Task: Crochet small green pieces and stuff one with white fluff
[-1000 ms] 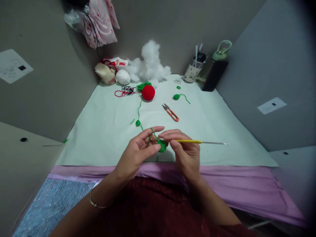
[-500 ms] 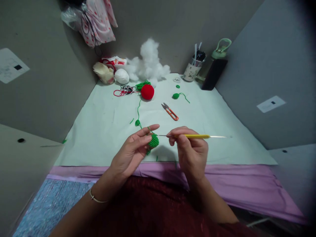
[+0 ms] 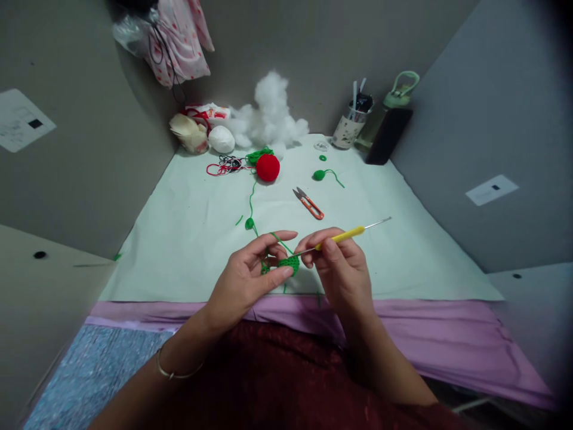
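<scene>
Between thumb and fingers, my left hand pinches a small green crochet piece, and green yarn runs over its raised index finger. My right hand grips a crochet hook by its yellow handle, pen-fashion. The hook's thin metal shaft points left and meets the top edge of the green piece; its very tip is hidden among the stitches. Past my left fingers, the yarn trails up the table by a small green wad.
Orange-handled thread snips lie mid-table. Behind them sit a red ball, a green crocheted ball with a tail, tangled yarn and white stuffing. A pen cup and a bottle stand back right, against grey partitions.
The crochet piece has shifted slightly right and down and been turned in my left hand. The hook's back end now tilts upward, and its front end has come into the stitches.
</scene>
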Motion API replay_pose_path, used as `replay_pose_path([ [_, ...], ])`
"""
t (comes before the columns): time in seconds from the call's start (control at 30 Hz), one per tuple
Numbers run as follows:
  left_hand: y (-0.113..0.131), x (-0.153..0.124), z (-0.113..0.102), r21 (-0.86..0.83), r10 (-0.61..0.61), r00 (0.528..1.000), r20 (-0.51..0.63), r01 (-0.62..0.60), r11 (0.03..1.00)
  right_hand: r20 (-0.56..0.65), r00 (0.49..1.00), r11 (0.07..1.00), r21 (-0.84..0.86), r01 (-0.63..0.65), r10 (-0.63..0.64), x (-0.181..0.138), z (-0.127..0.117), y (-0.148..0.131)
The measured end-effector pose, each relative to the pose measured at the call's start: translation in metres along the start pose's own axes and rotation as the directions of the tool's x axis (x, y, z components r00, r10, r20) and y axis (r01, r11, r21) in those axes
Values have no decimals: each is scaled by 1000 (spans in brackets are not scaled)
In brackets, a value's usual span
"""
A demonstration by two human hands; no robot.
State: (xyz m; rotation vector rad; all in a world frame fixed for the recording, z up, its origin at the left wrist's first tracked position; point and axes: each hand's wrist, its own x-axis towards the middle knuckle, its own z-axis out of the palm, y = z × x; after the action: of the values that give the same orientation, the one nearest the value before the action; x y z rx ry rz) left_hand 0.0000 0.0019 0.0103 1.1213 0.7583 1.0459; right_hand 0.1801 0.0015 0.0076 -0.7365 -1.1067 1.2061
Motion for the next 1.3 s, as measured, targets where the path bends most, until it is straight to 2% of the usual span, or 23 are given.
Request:
replay_pose_path([
  [0.27,8,-1,1,131,3,1000,-9,-2,991,124,988,990,-96,103,-91,-2,-10,-3],
  [0.43,9,-2,2,233,35,999,-25,-28,972,191,968,949,-241,205,-161,-4,-11,-9],
  [0.57,9,-1,1,315,96,995,-31,-82,945,278,935,882,-352,313,-221,-5,-11,-17],
  [0.7,9,0,1,442,210,977,-36,-173,880,374,898,836,-396,380,-231,-5,-14,-20],
  [0.8,9,0,2,489,258,966,-11,-220,844,349,907,844,-389,368,-235,-5,-15,-19],
  [0.9,11,0,3,471,231,973,-3,-202,859,282,932,886,-337,318,-228,-6,-14,-16],
  [1.0,12,0,3,453,206,979,-10,-179,873,287,928,886,-326,329,-239,-6,-12,-16],
  [1.2,10,1,2,495,240,971,-14,-202,845,399,871,765,-452,459,-287,-4,-11,-21],
  [1.3,7,2,0,569,297,955,-2,-243,785,498,798,588,-549,594,-341,-5,-8,-20],
])
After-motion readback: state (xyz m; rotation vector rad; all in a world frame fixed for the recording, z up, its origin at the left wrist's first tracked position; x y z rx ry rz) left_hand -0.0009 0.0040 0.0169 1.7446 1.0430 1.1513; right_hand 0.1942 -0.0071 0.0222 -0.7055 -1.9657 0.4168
